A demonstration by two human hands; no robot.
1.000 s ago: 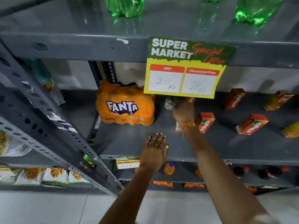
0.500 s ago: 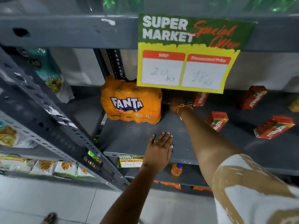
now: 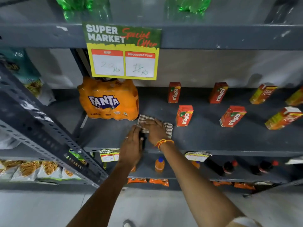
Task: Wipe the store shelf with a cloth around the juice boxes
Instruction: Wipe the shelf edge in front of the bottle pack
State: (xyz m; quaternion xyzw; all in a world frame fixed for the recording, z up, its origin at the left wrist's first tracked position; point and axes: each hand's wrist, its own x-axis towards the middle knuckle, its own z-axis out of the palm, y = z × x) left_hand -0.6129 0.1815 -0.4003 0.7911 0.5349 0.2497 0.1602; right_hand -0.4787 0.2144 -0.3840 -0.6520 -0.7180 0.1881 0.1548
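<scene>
A checked cloth (image 3: 168, 128) lies on the grey shelf (image 3: 213, 140), just right of the Fanta pack. My right hand (image 3: 155, 131) presses flat on the cloth, fingers spread over it. My left hand (image 3: 132, 145) rests on the shelf's front edge beside it, touching the right hand, holding nothing. Red juice boxes stand to the right: one close to the cloth (image 3: 184, 115), one behind it (image 3: 174, 92), two further right (image 3: 232, 116) (image 3: 218, 92). Yellow-red juice boxes (image 3: 283, 117) lie tilted at the far right.
An orange Fanta multipack (image 3: 108, 99) stands at the shelf's left end. A yellow price sign (image 3: 123, 51) hangs from the shelf above, under green bottles (image 3: 193, 4). Small bottles (image 3: 159, 164) sit on the lower shelf. A slanted grey upright (image 3: 41, 128) crosses the left, with snack bags (image 3: 29, 171) below.
My right hand has drawn the cloth from the back of the shelf, behind the sign, toward the front. My left hand has stayed on the shelf's front edge.
</scene>
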